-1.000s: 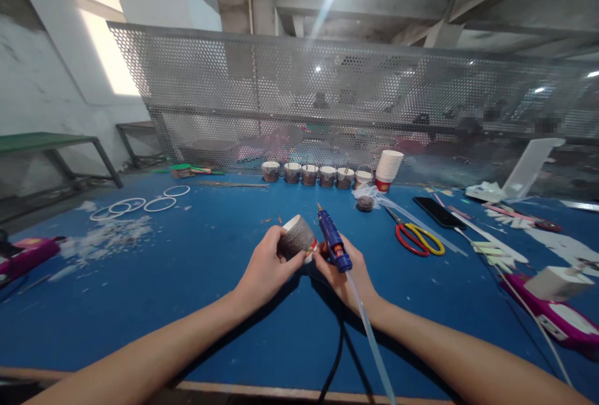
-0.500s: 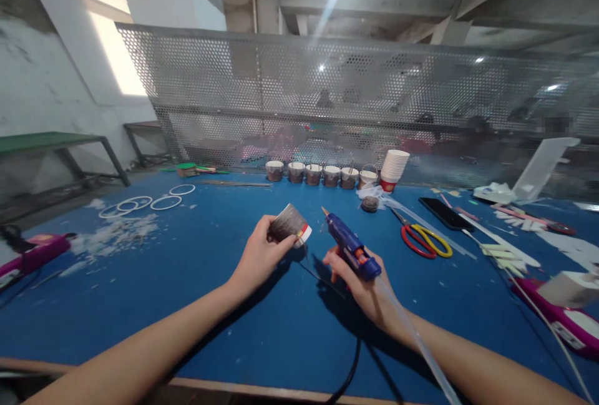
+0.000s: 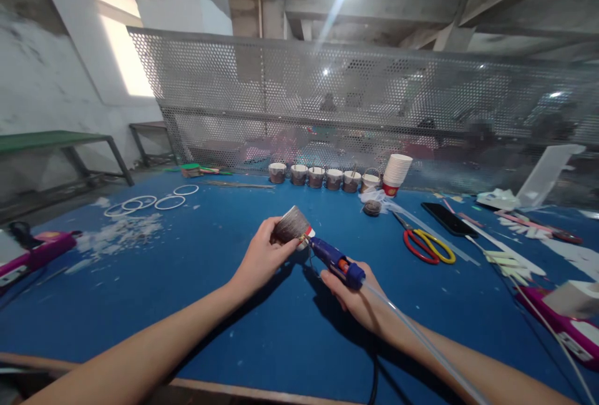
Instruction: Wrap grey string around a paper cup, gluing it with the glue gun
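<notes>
My left hand (image 3: 270, 250) grips a small paper cup (image 3: 292, 225), tilted on its side and mostly wrapped in dark brown cord, with a white and red band showing at its right end. In my right hand (image 3: 358, 296) is a blue glue gun (image 3: 334, 261), its fingers closed round the handle. The gun's nozzle is at the cup's white and red end; whether it touches cannot be made out. A clear glue stick (image 3: 412, 324) runs out of the gun's back. A thin dark strand hangs below the cup.
Wrapped cups (image 3: 316, 177) stand in a row at the back, beside a stack of paper cups (image 3: 397, 171). Scissors (image 3: 428, 246), a phone (image 3: 449, 219) and a ball of brown cord (image 3: 372, 208) lie right. White rings (image 3: 170, 203) lie left, near a magenta power strip (image 3: 42, 252).
My right hand has brought the glue gun left and down, so its nozzle now meets the cup's end in view. My left hand still holds the cup; the view has shifted slightly.
</notes>
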`<action>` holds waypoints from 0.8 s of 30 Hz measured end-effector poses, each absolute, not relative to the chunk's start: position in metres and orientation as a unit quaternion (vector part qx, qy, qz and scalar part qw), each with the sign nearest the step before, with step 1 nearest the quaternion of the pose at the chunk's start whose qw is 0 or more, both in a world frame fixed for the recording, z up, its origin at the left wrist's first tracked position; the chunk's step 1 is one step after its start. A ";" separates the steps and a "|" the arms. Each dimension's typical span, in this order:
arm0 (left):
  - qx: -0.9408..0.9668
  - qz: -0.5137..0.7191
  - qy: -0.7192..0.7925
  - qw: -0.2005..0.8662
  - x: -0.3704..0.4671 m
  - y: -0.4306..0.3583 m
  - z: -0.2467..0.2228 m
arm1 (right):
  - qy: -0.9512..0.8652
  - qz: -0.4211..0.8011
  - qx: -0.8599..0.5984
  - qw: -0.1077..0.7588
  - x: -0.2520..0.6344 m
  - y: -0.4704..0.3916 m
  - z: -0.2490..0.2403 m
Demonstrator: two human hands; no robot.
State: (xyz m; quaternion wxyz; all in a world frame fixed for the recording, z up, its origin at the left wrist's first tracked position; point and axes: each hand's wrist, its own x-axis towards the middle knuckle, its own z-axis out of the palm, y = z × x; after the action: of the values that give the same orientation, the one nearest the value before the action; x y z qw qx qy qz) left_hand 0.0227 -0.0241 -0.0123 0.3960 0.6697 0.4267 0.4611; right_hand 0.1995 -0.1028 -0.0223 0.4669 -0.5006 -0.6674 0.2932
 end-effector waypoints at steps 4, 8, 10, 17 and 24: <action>0.687 0.465 0.416 0.372 0.022 -0.023 -0.016 | -0.675 0.261 -0.499 0.476 0.198 -0.102 -0.022; 0.701 0.462 0.419 0.345 0.022 -0.024 -0.015 | -0.690 0.217 -0.496 0.481 0.198 -0.099 -0.026; 0.703 0.459 0.426 0.336 0.022 -0.025 -0.014 | -0.692 0.199 -0.504 0.477 0.199 -0.097 -0.030; 0.712 0.461 0.419 0.324 0.022 -0.026 -0.013 | -0.717 0.166 -0.510 0.445 0.199 -0.095 -0.038; 0.709 0.459 0.416 0.338 0.023 -0.028 -0.010 | -0.720 0.132 -0.512 0.449 0.201 -0.094 -0.038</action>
State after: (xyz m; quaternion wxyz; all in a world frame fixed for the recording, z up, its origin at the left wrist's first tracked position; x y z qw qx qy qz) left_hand 0.0235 -0.0279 -0.0097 0.3379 0.7086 0.4165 0.4585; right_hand 0.2012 -0.0945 -0.0380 0.4486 -0.5125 -0.7203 0.1315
